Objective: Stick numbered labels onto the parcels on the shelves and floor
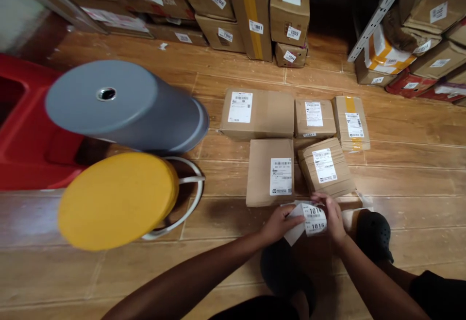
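By pkgs [271,172], L hand [279,223], R hand [335,218] pinching label strip [313,219]

Head-worn camera: one view, pitched forward and down onto the wooden floor [400,174].
It sits close above the left hand [278,223] and right hand [333,218], near enough to read their label strip [313,219]; stacked cartons [251,14] bound the far edge.

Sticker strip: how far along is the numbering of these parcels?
Done: stacked boxes by the wall carry number stickers such as 1001 and 1009. In hand: left hand and right hand hold a sticker strip showing 1014 and 1016. Left: five floor parcels show only shipping labels on top.
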Tool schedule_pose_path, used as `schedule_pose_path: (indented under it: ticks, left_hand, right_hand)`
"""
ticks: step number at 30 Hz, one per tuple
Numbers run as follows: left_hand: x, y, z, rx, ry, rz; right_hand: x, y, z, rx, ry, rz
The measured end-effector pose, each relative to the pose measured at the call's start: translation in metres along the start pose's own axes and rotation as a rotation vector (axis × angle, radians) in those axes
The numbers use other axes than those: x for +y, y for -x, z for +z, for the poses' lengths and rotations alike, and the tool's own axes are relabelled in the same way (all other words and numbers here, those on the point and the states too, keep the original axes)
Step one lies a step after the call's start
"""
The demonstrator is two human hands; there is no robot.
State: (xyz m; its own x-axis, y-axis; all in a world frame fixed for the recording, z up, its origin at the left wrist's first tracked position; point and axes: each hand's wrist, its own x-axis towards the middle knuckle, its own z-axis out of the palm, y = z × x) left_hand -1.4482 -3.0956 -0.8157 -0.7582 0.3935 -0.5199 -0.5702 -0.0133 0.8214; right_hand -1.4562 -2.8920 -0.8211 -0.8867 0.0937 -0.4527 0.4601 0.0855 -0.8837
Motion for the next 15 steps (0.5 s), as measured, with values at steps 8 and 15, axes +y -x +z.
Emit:
schedule_pose_path:
  ticks: [8,15]
  left_hand:
    - [0.025,0.004,-0.018,0.230,0.152,0.064]
    - [0.045,-0.003,-0.022,0.340,0.113,0.047]
  right_hand:
    - [-0.072,-0.024,0.022,-0.448,-0.104,0.213]
    - [-0.063,-0.023,0.034,-0.394,-0.272,0.278]
